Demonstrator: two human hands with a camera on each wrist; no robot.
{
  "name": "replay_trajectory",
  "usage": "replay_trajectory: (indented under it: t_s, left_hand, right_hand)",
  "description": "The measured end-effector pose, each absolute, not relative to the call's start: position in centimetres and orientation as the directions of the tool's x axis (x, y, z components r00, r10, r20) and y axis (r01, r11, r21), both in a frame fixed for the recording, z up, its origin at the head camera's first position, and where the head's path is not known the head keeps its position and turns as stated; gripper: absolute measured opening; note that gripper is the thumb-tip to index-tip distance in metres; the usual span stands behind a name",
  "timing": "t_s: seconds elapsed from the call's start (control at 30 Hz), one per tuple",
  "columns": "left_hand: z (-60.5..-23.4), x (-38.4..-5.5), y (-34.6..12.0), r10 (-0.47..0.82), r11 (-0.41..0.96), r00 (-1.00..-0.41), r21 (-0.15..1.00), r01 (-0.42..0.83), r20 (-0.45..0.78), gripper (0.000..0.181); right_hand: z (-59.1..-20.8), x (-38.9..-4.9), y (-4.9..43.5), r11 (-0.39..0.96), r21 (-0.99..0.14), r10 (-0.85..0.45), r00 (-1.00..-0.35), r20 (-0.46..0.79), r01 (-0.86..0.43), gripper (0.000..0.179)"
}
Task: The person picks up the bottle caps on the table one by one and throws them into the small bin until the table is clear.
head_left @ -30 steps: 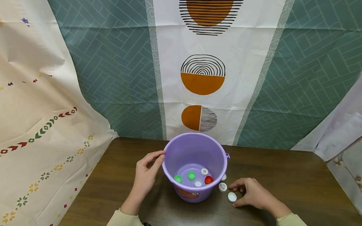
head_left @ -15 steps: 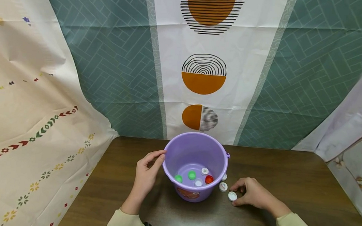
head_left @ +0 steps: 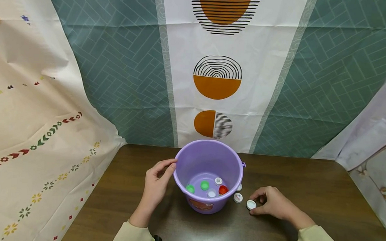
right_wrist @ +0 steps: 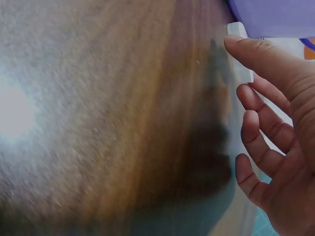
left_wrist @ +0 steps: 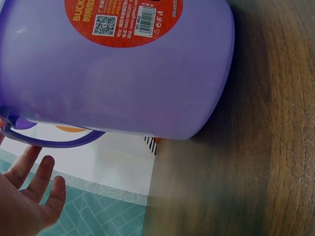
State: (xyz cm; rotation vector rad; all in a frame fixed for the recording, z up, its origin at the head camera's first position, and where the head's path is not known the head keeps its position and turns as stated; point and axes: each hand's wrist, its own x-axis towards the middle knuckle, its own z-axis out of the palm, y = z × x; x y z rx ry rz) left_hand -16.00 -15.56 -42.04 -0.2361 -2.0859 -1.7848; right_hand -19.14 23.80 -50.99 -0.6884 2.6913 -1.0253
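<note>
A purple bucket [head_left: 204, 161] stands on the table, its inside facing my head. My left hand [head_left: 155, 186] pinches its left rim between thumb and forefinger; in the left wrist view, the other fingers [left_wrist: 42, 179] spread loosely below the rim. Inside lie green caps [head_left: 204, 185], a red cap [head_left: 223, 189] and whitish caps [head_left: 218, 181]. To the right of the bucket, my right hand [head_left: 272, 204] pinches a white bottle cap [head_left: 251, 204] between thumb and forefinger, low at the tabletop. In the right wrist view the ridged side of this cap [right_wrist: 242, 69] shows, partly behind the thumb.
Another white cap [head_left: 238, 198] lies on the table between the bucket and my right hand. One more white cap [head_left: 239, 187] is partly hidden behind the bucket's right side. The brown wooden table [head_left: 310, 188] ends at a patterned cloth [head_left: 276, 85] at the back.
My right hand has shifted slightly right and away from me, and the white bottle cap at its fingertips has moved with it. The left hand and the bucket have stayed in place.
</note>
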Motion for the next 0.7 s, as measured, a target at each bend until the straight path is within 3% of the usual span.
replay_trajectory:
  t_s: [0.27,0.7]
  left_hand:
    - [-42.0,-16.1,-15.6,-0.124,0.184,-0.911,0.911,0.370,0.394,0.022]
    - [-41.9,-16.0,-15.6,-0.125,0.185,-0.914,0.914,0.360,0.385,0.022]
  right_hand:
    - [-50.1,-19.7,24.4,0.596,-0.746,-0.470,-0.883,-0.021,-0.299,0.029]
    - [-48.1,-20.8,25.4,0.602,-0.746,-0.343,-0.936,0.081,-0.285,0.032]
